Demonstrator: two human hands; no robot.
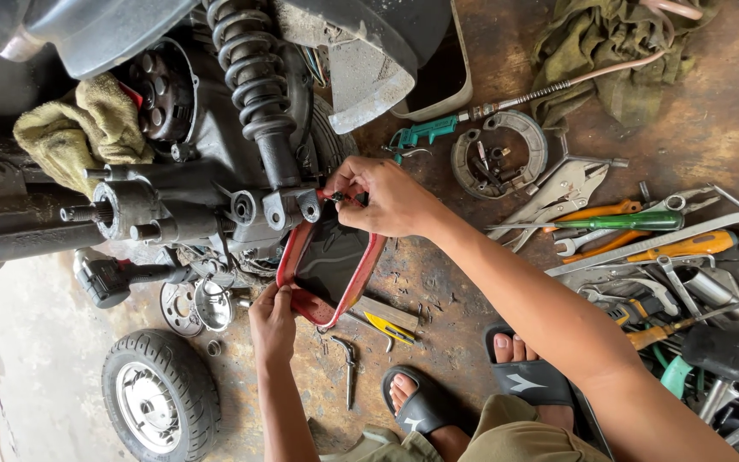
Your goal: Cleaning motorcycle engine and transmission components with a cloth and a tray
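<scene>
1. Presently, right hand (387, 198), centre of frame: fingers pinched together on a small red-tipped fastener (333, 195), held against the lower shock mount (291, 208) of the scooter.
2. Left hand (273, 323), lower centre: closed on the bottom corner of a red-rimmed tray (367, 267) with a dark inside. Tray sits tilted just below the mount, between the two hands.
3. Step in hand, as judged: working the fastener at the foot of the coil shock absorber (254, 81) while the tray is steadied beneath. Whether the fastener goes in or comes out cannot be told.
4. Next move calls for a fine, steady finger grip at the mount; tray must stay put under it, or small parts could drop to the floor (729, 111).
5. Surroundings: yellow rag (87, 128) stuffed at upper left; removed wheel (160, 398) at lower left; brake shoe ring (499, 154) upper centre; locking pliers (562, 192) and green-handled screwdriver (626, 222) at right; tool tray (694, 233) at right edge.
6. In the way: bolts and bits scattered over the floor near the sandalled feet (472, 385); the mount is crowded by engine parts at left.
</scene>
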